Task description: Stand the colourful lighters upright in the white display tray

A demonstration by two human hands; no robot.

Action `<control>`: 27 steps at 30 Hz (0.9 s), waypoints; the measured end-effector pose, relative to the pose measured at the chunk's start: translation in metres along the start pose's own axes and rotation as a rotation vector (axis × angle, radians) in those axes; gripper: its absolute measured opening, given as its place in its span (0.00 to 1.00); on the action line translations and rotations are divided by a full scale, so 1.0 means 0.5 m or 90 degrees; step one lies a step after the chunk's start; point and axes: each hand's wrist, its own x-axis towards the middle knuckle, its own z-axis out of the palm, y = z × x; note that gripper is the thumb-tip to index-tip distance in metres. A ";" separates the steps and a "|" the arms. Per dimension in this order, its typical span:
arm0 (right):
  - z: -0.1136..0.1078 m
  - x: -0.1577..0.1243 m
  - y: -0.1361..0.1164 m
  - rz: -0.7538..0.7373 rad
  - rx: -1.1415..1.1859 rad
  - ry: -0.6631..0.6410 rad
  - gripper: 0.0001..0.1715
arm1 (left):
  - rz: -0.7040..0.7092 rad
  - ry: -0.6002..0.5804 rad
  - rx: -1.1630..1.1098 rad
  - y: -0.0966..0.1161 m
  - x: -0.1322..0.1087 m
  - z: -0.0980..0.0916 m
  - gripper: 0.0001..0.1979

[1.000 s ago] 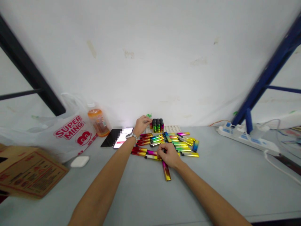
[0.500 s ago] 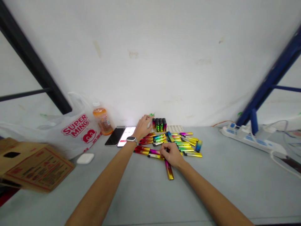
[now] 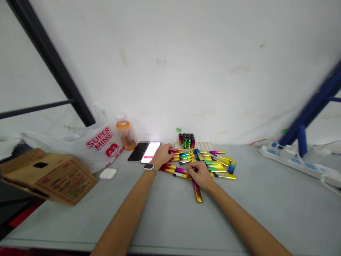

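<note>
Several shiny rainbow-coloured lighters (image 3: 210, 161) lie scattered on a grey table (image 3: 170, 213). My left hand (image 3: 162, 155), with a watch on its wrist, rests at the left end of the pile and its fingers close around a red lighter (image 3: 176, 151). My right hand (image 3: 200, 175) lies closed over a red-and-gold lighter (image 3: 197, 191) whose end sticks out toward me. A small block of upright lighters (image 3: 188, 140) stands in a white tray (image 3: 204, 145) by the wall.
Two phones (image 3: 145, 152), an orange drink bottle (image 3: 125, 134), a white plastic bag (image 3: 93, 144), a white earbud case (image 3: 108, 173) and a cardboard box (image 3: 50, 176) sit to the left. A power strip (image 3: 290, 158) with cables lies at the right.
My left hand has drawn back from the upright lighters by the wall to the near left end of the pile. The view has swung left. My right hand stays on its lighter.
</note>
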 end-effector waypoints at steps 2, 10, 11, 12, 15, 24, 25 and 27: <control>0.000 0.001 0.000 0.004 0.000 0.002 0.12 | 0.020 0.013 -0.044 0.001 0.000 -0.003 0.11; 0.002 0.003 0.015 -0.012 0.007 0.028 0.12 | 0.134 0.111 -0.334 0.052 -0.033 -0.021 0.11; 0.002 0.003 0.017 -0.011 0.012 0.032 0.13 | 0.125 0.122 -0.382 0.064 -0.038 -0.019 0.12; 0.003 0.003 0.018 -0.008 0.019 0.036 0.13 | 0.105 0.133 -0.442 0.075 -0.042 -0.015 0.13; 0.005 0.003 0.017 0.002 0.061 0.053 0.12 | 0.063 0.128 -0.630 0.103 -0.050 0.001 0.16; -0.007 -0.002 0.017 -0.035 0.138 0.202 0.14 | -0.017 0.126 -0.797 0.158 -0.080 0.033 0.21; -0.008 -0.002 0.018 -0.035 0.144 0.210 0.14 | -0.014 0.124 -0.790 0.163 -0.085 0.034 0.21; -0.008 -0.002 0.017 -0.034 0.148 0.215 0.15 | -0.018 0.107 -0.800 0.170 -0.094 0.038 0.21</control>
